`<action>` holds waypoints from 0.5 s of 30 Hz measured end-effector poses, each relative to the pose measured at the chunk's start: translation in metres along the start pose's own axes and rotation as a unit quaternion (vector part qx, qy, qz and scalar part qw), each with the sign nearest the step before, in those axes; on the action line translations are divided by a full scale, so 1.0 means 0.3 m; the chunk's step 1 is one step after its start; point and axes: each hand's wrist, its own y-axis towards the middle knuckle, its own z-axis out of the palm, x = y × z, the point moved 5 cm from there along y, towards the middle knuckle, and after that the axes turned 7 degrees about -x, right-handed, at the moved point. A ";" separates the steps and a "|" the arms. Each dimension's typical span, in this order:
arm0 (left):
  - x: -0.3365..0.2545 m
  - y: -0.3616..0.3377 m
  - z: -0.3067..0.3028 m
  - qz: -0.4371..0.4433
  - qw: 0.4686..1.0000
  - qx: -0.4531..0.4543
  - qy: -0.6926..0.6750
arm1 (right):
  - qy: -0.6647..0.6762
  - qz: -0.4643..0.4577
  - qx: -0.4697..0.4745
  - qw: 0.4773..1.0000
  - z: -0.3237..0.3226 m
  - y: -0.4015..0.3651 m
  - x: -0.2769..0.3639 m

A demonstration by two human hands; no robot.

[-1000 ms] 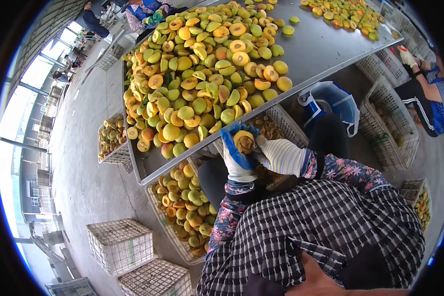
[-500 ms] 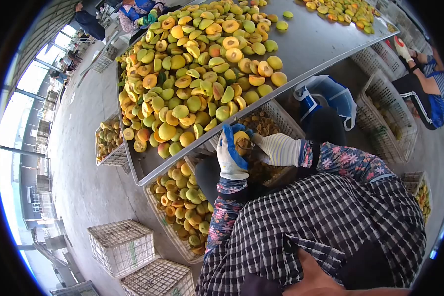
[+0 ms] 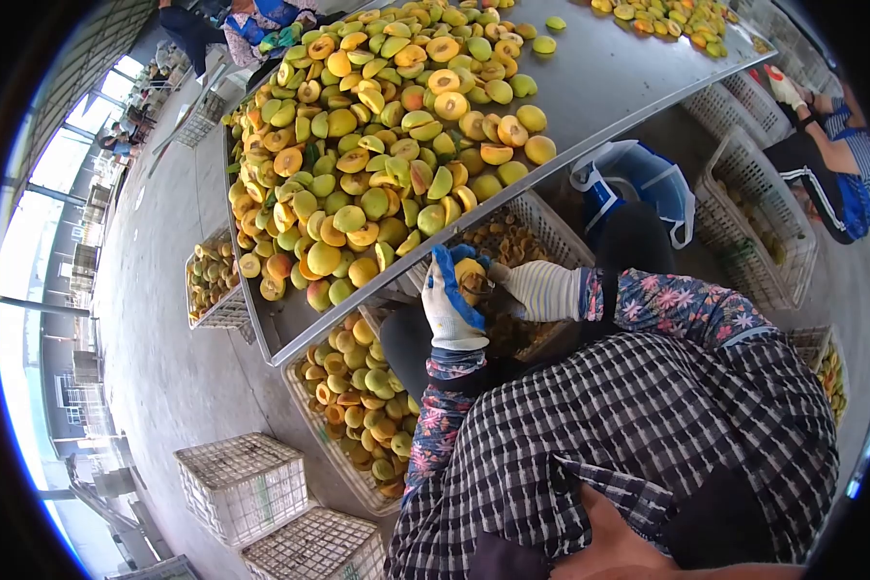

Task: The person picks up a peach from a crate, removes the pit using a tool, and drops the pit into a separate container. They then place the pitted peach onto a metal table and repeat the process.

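Beside the table [image 3: 619,82], over the crate [image 3: 558,230], 1 fruit piece [image 3: 470,275] has tipped, its yellow face showing less, with the left hand [image 3: 450,314] wrapped round it and the grip of the right hand [image 3: 543,291] too hidden to tell.

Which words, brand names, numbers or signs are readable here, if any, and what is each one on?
No text is readable in this picture.
White crate at lower left: faint greenish marks on its side, too blurred to tell whether they are lettering.
Blue-and-white bag under the table: no lettering that I can make out.
Anything farther off: too small to read.
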 end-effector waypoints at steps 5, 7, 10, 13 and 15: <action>-0.042 -0.035 0.013 0.176 0.972 -0.010 0.158 | 0.292 0.009 -0.076 0.953 0.105 -0.004 0.015; -0.042 -0.042 0.009 0.180 0.971 -0.016 0.157 | 0.336 0.049 -0.049 0.939 0.101 -0.005 0.024; -0.051 -0.050 0.016 0.316 0.900 0.005 0.299 | 0.236 0.039 -0.038 0.970 0.125 0.012 -0.030; -0.004 -0.023 -0.038 0.384 0.849 0.008 0.363 | 0.224 -0.033 -0.095 0.969 0.164 0.027 -0.062; 0.066 0.042 -0.110 0.245 0.962 0.012 0.118 | 0.219 -0.082 -0.125 0.964 0.109 0.006 0.016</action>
